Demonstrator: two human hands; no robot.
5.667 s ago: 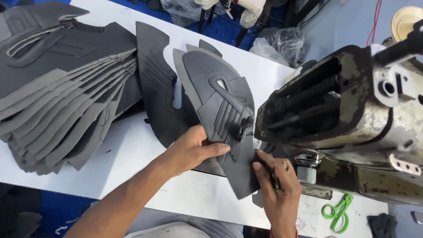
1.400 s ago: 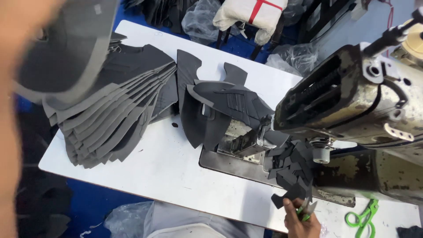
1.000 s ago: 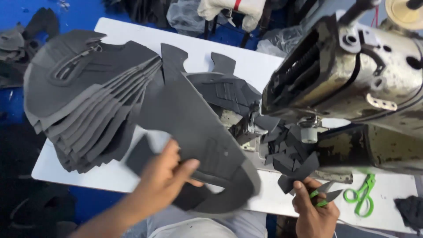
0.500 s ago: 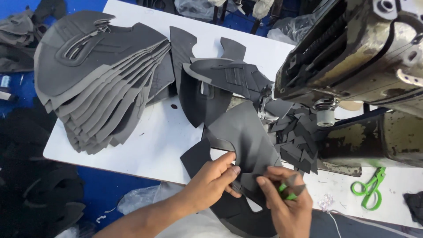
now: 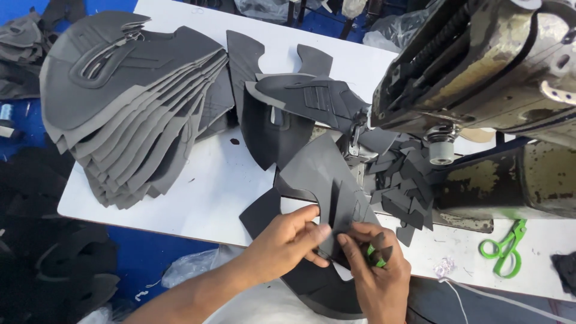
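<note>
Pinching a thin, floppy grey shoe-upper piece (image 5: 327, 180) at the surface's (image 5: 198, 192) near edge, both hands' fingers are closing on it; the right hand (image 5: 375, 273) is also holding a small green tool (image 5: 377, 257), the left hand (image 5: 288, 240) gripping beside it.

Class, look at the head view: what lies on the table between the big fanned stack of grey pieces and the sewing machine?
A smaller pile of dark grey cut pieces.

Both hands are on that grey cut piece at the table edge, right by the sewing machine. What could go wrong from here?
1. The grey cut piece overhangs the white table edge; if the left hand loosens, it may slide off.
2. The right hand also grips a small green tool, which could nick the piece or fingers.
3. Loose small grey patches beside the sewing machine could get swept off.
</note>
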